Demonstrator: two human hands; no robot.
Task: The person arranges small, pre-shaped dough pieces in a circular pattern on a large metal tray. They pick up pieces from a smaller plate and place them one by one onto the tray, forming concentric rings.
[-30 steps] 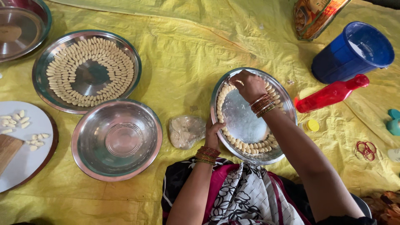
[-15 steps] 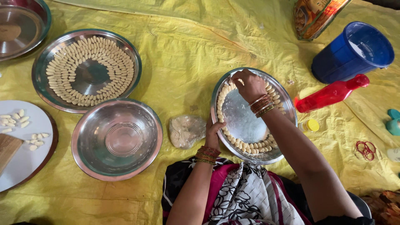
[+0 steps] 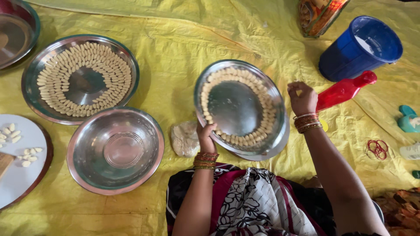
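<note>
Left hand (image 3: 206,133) pinches the tilted steel plate (image 3: 238,107) at its near rim; right hand (image 3: 302,97), fingertips pinched, holds nothing discernible. Loose dough pieces (image 3: 245,140) likely slide; support both rims.

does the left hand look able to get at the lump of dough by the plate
Probably yes: the left hand grips the steel plate's near rim, and the dough lump lies uncovered on the yellow sheet right beside it, nothing between.

Both forearms bare, no sleeves in view. Left hand (image 3: 206,134): stack of thin bangles at the wrist, gold and orange-red. Right hand (image 3: 302,97): similar stack, gold with red bands. Lap draped in cloth: black-and-white floral print, magenta border, black sections at the sides.
</note>
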